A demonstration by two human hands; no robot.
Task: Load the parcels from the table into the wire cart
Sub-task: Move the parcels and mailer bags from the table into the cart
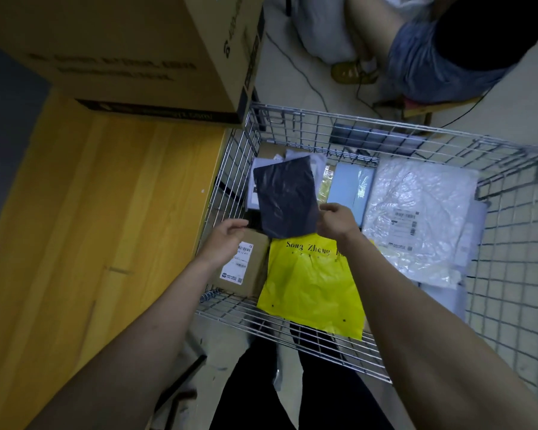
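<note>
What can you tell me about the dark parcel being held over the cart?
The dark parcel is a flat, roughly rectangular mailer of thin, slightly crinkled black plastic film with a dull sheen; no label shows on this face. It sits tilted over the wire cart, above the parcels inside. The right hand pinches its lower right edge. The left hand is near its lower left corner, not clearly touching. Its lower edge overlaps the yellow bag.
</note>
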